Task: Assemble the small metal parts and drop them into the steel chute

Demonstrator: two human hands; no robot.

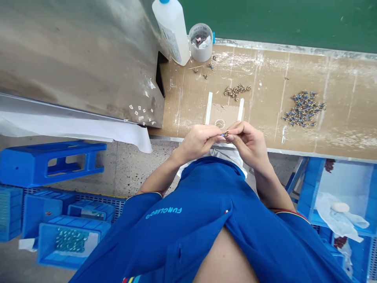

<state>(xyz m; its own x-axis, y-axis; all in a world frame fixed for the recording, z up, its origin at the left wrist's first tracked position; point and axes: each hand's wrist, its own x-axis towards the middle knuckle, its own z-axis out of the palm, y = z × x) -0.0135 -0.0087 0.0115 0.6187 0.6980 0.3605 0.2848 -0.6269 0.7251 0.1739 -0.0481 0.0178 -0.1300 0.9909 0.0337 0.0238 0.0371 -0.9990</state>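
Over the near edge of the cardboard-covered bench (188,94), my left hand (196,140) and my right hand (246,143) meet at the fingertips. Both pinch a tiny brass-and-blue part (225,135), mostly hidden by my fingers. Just beyond my hands, a small clear ring (220,124) lies on a taped patch of cardboard (226,116). A loose pile of brass parts (237,91) sits farther out. To the right lies a larger heap of blue-and-brass parts (304,109).
A white plastic bottle (171,29) and a clear cup holding scraps (200,42) stand at the back, with a steel panel (79,55) to the left. Blue crates (69,241) and a blue stool (50,163) sit on the floor below the bench.
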